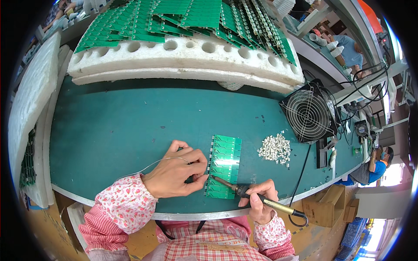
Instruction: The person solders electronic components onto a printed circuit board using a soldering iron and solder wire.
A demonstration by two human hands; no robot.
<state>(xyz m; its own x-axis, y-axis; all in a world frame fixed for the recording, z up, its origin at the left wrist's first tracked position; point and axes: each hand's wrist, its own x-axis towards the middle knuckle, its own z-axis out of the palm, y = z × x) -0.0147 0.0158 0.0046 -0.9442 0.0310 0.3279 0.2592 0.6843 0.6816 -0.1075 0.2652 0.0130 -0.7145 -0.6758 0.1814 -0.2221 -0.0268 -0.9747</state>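
A green circuit board panel [224, 163] lies on the bench in front of me, with a row of small pins or connectors along its left edge. My right hand [260, 202] grips a soldering iron [274, 205], whose tip meets the board's left edge low down. At that same edge my left hand [176, 172] is closed in a pinch, with a thin solder wire [150, 166] running over its back and into the fingers. Something dark shows between its thumb and finger, too small to name. A pile of small white connectors [275, 149] sits right of the board.
Across the back, a thick white foam block [187, 61] with round holes bears many green boards [174, 19]. More foam [32, 113] stands at left. A fan with a wire guard [307, 114] stands at right; a black cable [301, 174] crosses the bench below it. Co-workers sit farther off.
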